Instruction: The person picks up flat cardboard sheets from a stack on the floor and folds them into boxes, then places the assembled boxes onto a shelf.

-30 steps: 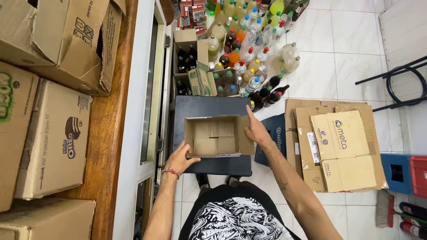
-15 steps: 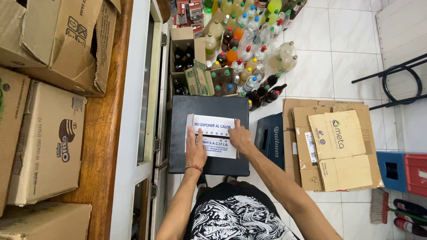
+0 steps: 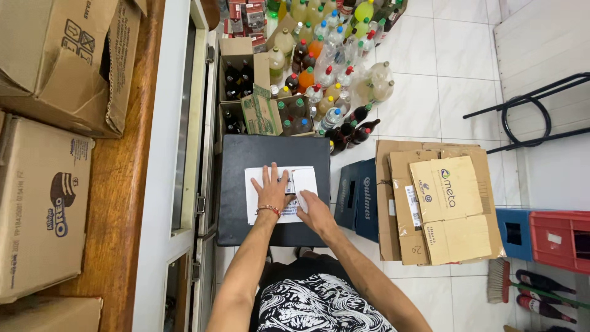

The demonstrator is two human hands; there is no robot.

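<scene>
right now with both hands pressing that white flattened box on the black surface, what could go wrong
The left hand and right hand press the white flattened box flat on the black surface, so it may slide or spring back open if they lift. The crowd of bottles stands right beyond the surface's far edge, so a hard push forward could knock some over.

Left hand (image 3: 271, 192): palm down, fingers spread flat, forearm extended forward.
Right hand (image 3: 316, 212): palm down, fingers together, just beside the left wrist.
</scene>
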